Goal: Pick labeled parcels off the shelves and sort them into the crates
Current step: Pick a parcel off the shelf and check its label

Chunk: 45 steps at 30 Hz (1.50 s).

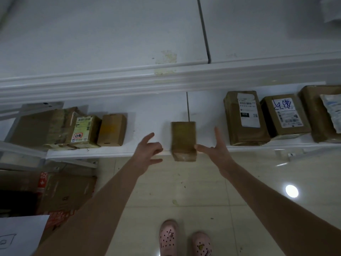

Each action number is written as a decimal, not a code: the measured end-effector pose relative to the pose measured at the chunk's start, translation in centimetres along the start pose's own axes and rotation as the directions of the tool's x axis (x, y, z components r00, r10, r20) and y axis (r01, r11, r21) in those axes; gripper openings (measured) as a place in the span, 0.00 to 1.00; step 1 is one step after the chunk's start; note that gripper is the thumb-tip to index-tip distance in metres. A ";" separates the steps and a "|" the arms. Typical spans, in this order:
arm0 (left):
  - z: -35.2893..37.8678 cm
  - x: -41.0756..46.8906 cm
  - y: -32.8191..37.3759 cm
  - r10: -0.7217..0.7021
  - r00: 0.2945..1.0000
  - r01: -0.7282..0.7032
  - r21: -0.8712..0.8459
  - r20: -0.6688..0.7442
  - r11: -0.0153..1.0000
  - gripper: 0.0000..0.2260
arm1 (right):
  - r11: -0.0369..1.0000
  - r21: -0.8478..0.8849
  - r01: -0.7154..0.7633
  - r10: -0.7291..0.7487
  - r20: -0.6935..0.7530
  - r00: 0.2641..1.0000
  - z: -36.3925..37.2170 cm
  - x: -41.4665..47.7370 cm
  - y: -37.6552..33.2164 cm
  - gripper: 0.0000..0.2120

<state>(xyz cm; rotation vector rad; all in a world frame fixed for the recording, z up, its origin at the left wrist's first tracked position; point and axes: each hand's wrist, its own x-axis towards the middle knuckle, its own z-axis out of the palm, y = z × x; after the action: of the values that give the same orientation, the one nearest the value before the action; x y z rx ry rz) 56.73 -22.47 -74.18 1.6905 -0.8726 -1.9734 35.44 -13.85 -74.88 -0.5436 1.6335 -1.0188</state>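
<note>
A small brown parcel (pixel 183 140) stands at the front edge of the white shelf (pixel 147 111), overhanging it slightly and blurred. My right hand (pixel 215 146) is spread open just right of it, thumb tip touching or almost touching its lower right side. My left hand (pixel 148 148) hovers open a short gap to its left, fingers loosely bent, holding nothing. More parcels line the shelf: a plain box (pixel 112 130) and a green-labelled one (pixel 84 129) on the left, white-labelled ones (pixel 244 118) (pixel 285 115) on the right.
An upper white shelf (pixel 110 52) juts out above. Flattened and stacked cardboard boxes (pixel 60 191) sit on the floor at the left, with a white sheet (pixel 20 233) at the bottom corner. Beige tiled floor (pixel 203 191) lies below, my feet in pink clogs (pixel 184 239).
</note>
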 end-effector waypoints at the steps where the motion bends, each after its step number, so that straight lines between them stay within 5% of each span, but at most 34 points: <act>1: -0.2 -0.1 0.1 0.007 1.000 -0.006 -0.052 0.020 0.999 0.27 | 0.999 0.044 -0.020 0.016 0.093 0.995 0.1 0.0 -0.3 0.40; 4: 1.1 -0.5 -0.4 -0.024 0.995 0.036 -0.124 0.096 0.992 0.23 | 0.964 0.222 -0.146 0.097 0.215 0.972 1.6 0.5 0.1 0.28; 9: 2.3 2.7 -4.3 0.026 0.999 -0.022 -0.084 0.039 0.996 0.17 | 0.930 0.308 -0.199 0.155 0.161 0.975 3.9 4.3 2.7 0.37; 12: 1.3 4.3 -5.4 0.218 0.975 -0.222 0.144 0.040 0.964 0.23 | 0.956 0.223 -0.191 0.165 0.127 0.978 4.6 5.6 3.7 0.33; 15: 1.0 5.1 -5.4 0.357 0.933 -0.337 0.454 0.045 0.825 0.29 | 0.972 0.126 -0.196 0.180 0.134 0.975 5.6 6.2 3.7 0.28; 22: 1.7 8.7 -5.6 0.355 0.932 -0.272 0.502 -0.075 0.821 0.48 | 0.997 -0.067 -0.047 0.050 0.040 0.998 6.3 7.7 4.5 0.22; 29: 2.7 10.4 -5.0 0.393 0.896 -0.214 0.578 -0.204 0.788 0.53 | 0.993 -0.094 0.067 -0.061 0.068 0.996 6.7 9.6 5.6 0.16; 33: 1.3 8.2 -3.8 0.299 0.947 -0.244 0.349 -0.113 0.905 0.33 | 0.993 -0.108 0.051 -0.049 0.018 0.999 6.3 8.4 4.9 0.23; 36: -0.5 4.7 -3.3 0.135 0.991 -0.131 0.232 0.000 0.964 0.17 | 0.998 0.013 -0.059 0.057 0.085 0.995 5.2 5.9 3.7 0.31; 39: -1.7 1.0 -2.9 0.123 0.992 -0.125 0.128 0.024 0.984 0.24 | 0.987 0.084 -0.134 0.116 0.194 0.974 5.0 2.8 2.4 0.25; 45: -2.1 -5.8 -2.5 0.241 0.965 -0.251 0.105 0.101 0.962 0.31 | 0.984 0.127 -0.128 0.104 0.181 0.978 5.8 -2.4 -0.3 0.26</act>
<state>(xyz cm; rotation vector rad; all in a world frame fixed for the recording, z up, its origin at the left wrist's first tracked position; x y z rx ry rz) 60.16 -17.32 -71.83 1.4818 -1.1904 -1.8699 41.56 -14.10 -73.59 -0.4260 1.4124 -0.9624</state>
